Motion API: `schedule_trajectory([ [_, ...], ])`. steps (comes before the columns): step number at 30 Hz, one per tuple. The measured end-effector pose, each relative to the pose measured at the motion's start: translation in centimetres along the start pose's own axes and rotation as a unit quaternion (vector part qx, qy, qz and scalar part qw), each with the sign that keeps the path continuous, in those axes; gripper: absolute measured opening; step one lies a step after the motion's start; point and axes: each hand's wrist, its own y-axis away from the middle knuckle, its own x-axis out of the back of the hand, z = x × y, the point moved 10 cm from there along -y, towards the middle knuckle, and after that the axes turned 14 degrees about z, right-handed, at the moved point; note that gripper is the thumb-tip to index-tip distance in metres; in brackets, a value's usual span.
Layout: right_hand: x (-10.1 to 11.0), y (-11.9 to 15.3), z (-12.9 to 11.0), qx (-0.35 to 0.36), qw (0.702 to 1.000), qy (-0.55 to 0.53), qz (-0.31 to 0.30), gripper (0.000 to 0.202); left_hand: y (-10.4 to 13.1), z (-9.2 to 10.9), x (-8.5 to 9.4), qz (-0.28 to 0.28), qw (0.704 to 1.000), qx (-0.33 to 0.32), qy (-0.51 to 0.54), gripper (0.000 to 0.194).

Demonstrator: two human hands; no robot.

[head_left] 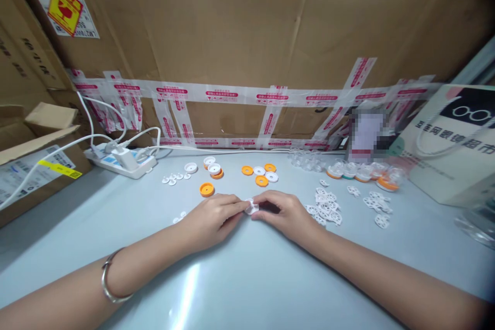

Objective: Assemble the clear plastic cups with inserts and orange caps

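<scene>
So right now I'm pinching a small white plastic piece (251, 208) between both sets of fingertips, dead centre of the table (247, 278). My left hand (212, 219) is closing on it from the 9 o'clock side and my right hand (284, 212) is closing on it from 3 o'clock, both resting low on the surface. The piece is mostly buried under my fingers, so I can't honestly tell whether it's one part or two being pressed together.

What I'm worrying about: it's tiny and slick-looking, and I'm only gripping it by the edges. If I'm squeezing unevenly it's probably going to pop out and skitter across the smooth tabletop (which looks glossy enough to let it slide a long way).

The pile of white spoked discs (325, 209) is sitting just beside my right wrist at about 3 o'clock, so any elbow drift is likely going to scatter them. An orange ring (207, 189) is lying near my left knuckles at 11 o'clock, with more orange and white caps (260, 174) at 12 o'clock, so a flicked piece could get lost among lookalikes.

The power strip (121, 161) and its cables are sitting well off at 10 o'clock, so no worry there.
</scene>
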Motion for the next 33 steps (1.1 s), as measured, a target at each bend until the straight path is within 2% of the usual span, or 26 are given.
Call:
schedule_trajectory([
  [13,-0.1,0.4,-1.5,0.080,0.996,0.044,-0.006,0.011,0.0,0.2,0.1,0.007,0.999,-0.024,-0.026,0.032],
  [21,-0.3,0.6,-2.0,0.130,0.990,0.063,-0.001,0.012,0.1,0.2,-0.2,-0.013,0.999,-0.021,-0.032,0.034],
  [33,-0.8,0.7,-2.3,0.168,0.980,0.109,-0.009,0.014,0.0,0.9,-0.4,-0.027,0.996,-0.047,-0.064,0.031],
])
